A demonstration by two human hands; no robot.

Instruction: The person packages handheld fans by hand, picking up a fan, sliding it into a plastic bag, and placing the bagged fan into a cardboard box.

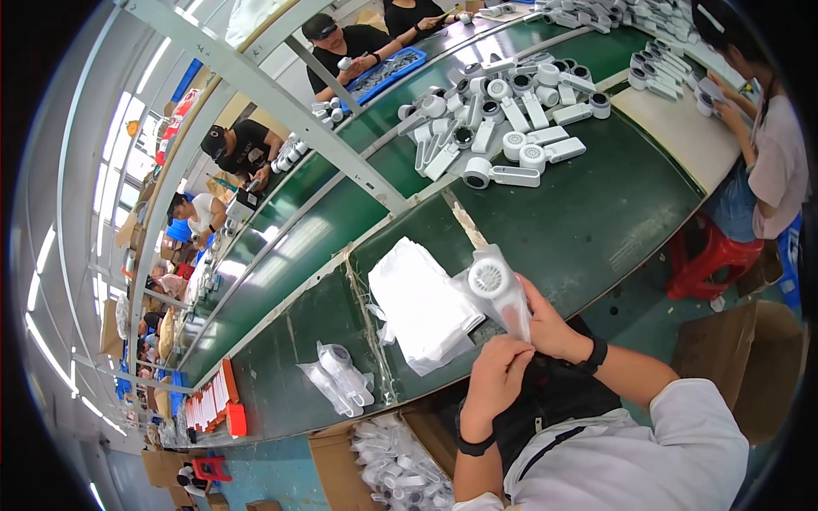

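Along green bench (626,217), room opening btwn curved near edge & fan pile (511,106), R hand (552,325) gripping bagged white fan (492,277) near edge, L hand (501,373) pinching bag's lower end

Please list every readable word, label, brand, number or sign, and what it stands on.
No text is reliably readable.
Co-worker's black short-sleeved shirt: white lettering, too small.
White metal beam: small dark marks, too blurred.
White plastic handheld fan with round grille, in translucent bag: no lettering distinguishable.
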